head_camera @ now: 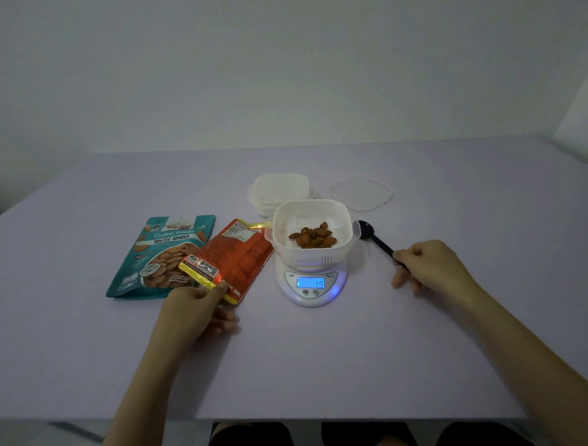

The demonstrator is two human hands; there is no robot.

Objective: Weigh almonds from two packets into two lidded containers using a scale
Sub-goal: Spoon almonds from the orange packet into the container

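A white scale [313, 284] with a lit blue display stands mid-table. On it sits a white slotted bowl [312, 234] holding a small pile of almonds [314, 239]. My left hand [197, 311] pinches the near end of an orange almond packet [234, 258], which lies partly over a teal roasted-almond packet [157, 257]. My right hand [427, 268] grips the handle of a black spoon [375, 238] whose bowl rests on the table right of the scale. Behind the scale stands a clear container [280, 193], and a loose lid [361, 192] lies to its right.
The pale lilac table [456, 334] ends at a near edge just above my lap. A plain wall rises behind the far edge.
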